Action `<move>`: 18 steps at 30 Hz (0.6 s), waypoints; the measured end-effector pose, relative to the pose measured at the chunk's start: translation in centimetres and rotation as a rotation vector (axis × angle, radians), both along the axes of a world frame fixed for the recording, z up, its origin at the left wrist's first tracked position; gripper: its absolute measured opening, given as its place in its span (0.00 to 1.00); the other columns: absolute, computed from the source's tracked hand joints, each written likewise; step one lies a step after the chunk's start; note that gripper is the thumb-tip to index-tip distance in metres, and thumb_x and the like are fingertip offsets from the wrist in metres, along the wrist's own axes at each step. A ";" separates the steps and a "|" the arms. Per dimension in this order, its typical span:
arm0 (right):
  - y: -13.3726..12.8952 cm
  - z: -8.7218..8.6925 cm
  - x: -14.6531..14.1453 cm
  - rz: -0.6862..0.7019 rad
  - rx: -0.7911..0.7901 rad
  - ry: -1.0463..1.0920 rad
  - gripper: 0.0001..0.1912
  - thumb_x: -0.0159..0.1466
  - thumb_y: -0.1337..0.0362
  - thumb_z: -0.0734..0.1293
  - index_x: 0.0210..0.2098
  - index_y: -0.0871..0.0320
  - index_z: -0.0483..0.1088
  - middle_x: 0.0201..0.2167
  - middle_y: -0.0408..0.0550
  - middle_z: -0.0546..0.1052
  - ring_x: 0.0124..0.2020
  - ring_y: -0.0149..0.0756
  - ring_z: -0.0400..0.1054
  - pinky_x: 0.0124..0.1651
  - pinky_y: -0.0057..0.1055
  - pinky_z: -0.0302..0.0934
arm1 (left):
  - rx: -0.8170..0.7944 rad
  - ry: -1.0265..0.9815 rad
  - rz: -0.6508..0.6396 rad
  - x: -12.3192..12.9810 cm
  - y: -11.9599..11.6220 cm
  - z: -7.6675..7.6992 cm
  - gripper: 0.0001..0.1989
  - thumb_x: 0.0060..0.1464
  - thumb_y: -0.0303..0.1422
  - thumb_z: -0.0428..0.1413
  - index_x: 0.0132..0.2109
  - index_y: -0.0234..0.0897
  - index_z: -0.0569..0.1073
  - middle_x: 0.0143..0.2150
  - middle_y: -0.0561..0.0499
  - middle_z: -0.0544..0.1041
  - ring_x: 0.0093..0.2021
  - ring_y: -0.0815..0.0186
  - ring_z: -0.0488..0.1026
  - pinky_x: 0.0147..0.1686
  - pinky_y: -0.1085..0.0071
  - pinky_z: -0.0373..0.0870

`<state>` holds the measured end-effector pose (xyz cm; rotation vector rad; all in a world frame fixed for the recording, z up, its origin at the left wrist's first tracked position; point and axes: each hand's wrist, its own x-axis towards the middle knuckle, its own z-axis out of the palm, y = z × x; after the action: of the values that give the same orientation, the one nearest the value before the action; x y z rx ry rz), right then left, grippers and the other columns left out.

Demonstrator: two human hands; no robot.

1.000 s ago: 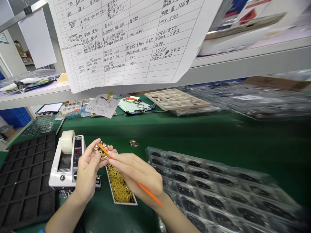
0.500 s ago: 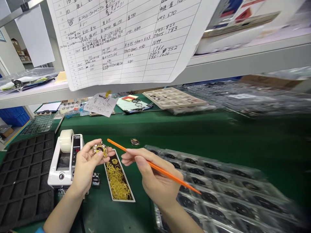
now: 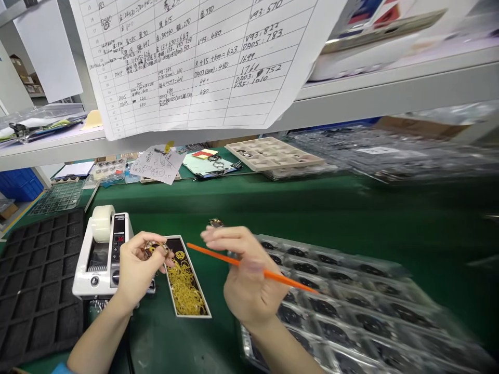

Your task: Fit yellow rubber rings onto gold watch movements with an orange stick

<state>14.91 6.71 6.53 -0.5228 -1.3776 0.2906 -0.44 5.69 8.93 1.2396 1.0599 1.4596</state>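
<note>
My left hand (image 3: 136, 267) pinches a small round metal part (image 3: 153, 249) between thumb and fingers, near the top of a narrow white-edged box. Yellow rings (image 3: 185, 291) fill most of that box (image 3: 209, 316). An orange stick (image 3: 218, 255) lies in my right hand (image 3: 249, 280), slanting down to the right, its blunt end pointing at the box. The fingers of that hand are partly blurred and stretch toward another small round part (image 3: 215, 222) on the green table; whether they touch it cannot be made out.
A white tape dispenser (image 3: 99, 254) stands left of the box, beside a black compartment tray (image 3: 42, 280). Clear plastic trays with dark round parts (image 3: 331, 306) cover the right side. Above hangs a handwritten sheet (image 3: 202, 67) from a shelf (image 3: 331, 98). A beige tray (image 3: 273, 154) sits behind.
My right hand has raised its fingers toward the small part on the table, the stick now sitting lower in it. The round part in my left hand has tilted. The view has shifted slightly.
</note>
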 end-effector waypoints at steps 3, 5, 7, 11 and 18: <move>-0.1 0.3 -0.6 -0.002 0.023 -0.204 0.10 0.70 0.69 0.57 0.37 0.56 0.70 0.23 0.42 0.69 0.22 0.30 0.64 0.24 0.27 0.60 | 0.029 0.033 0.014 0.1 0.0 -0.3 0.06 0.48 0.29 0.61 0.36 0.33 0.77 0.27 0.50 0.80 0.24 0.68 0.78 0.22 0.79 0.74; -0.1 0.4 -1.2 -0.092 0.023 -0.339 0.07 0.66 0.74 0.62 0.37 0.57 0.69 0.24 0.42 0.70 0.21 0.27 0.64 0.22 0.24 0.57 | 0.061 0.054 0.000 0.2 0.0 -0.6 0.09 0.50 0.30 0.61 0.40 0.34 0.78 0.35 0.48 0.81 0.29 0.68 0.79 0.30 0.76 0.77; 0.0 0.4 -1.6 -0.157 0.029 -0.375 0.07 0.64 0.75 0.64 0.37 0.58 0.69 0.26 0.43 0.72 0.23 0.28 0.66 0.24 0.23 0.59 | 0.086 0.080 -0.022 0.3 -0.1 -0.9 0.12 0.52 0.31 0.60 0.46 0.37 0.77 0.43 0.47 0.81 0.36 0.66 0.80 0.36 0.74 0.78; 0.3 0.1 -1.8 -0.204 -0.015 -0.367 0.06 0.64 0.74 0.64 0.36 0.58 0.69 0.26 0.44 0.74 0.25 0.30 0.69 0.28 0.25 0.64 | 0.092 0.221 -0.004 0.5 -0.8 -1.2 0.16 0.56 0.31 0.57 0.53 0.40 0.74 0.48 0.47 0.79 0.42 0.64 0.79 0.40 0.73 0.77; 0.3 0.5 -1.5 -0.106 -0.237 -0.319 0.07 0.62 0.73 0.62 0.31 0.57 0.70 0.25 0.43 0.72 0.25 0.30 0.66 0.25 0.25 0.59 | 0.209 0.377 -0.018 0.9 -1.5 -1.4 0.21 0.57 0.27 0.54 0.58 0.41 0.71 0.51 0.47 0.78 0.49 0.59 0.77 0.52 0.66 0.72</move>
<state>13.37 7.03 7.00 -0.8650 -1.6262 0.2944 0.41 4.17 7.49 1.7182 1.1567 1.3801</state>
